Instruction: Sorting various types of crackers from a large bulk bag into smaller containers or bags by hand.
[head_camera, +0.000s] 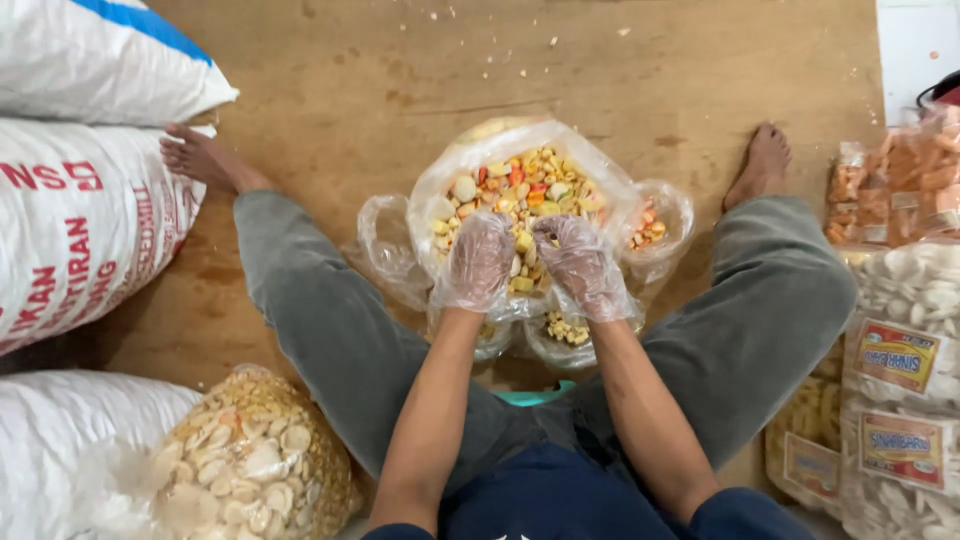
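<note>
Head view, looking down between spread knees in grey trousers (330, 330) on a brown floor (640, 80). Left hand (478, 262) and right hand (583, 265), both in thin clear gloves, side by side inside the open mouth of a clear bag of mixed crackers (520, 185) (yellow, white, orange pieces). Fingers curled down into the pieces, seemingly closed on some, though hard to tell through the plastic. Smaller part-filled bags (655, 228) just beside. White sacks (80, 220) far left; packed cracker bags (905, 370) right.
</note>
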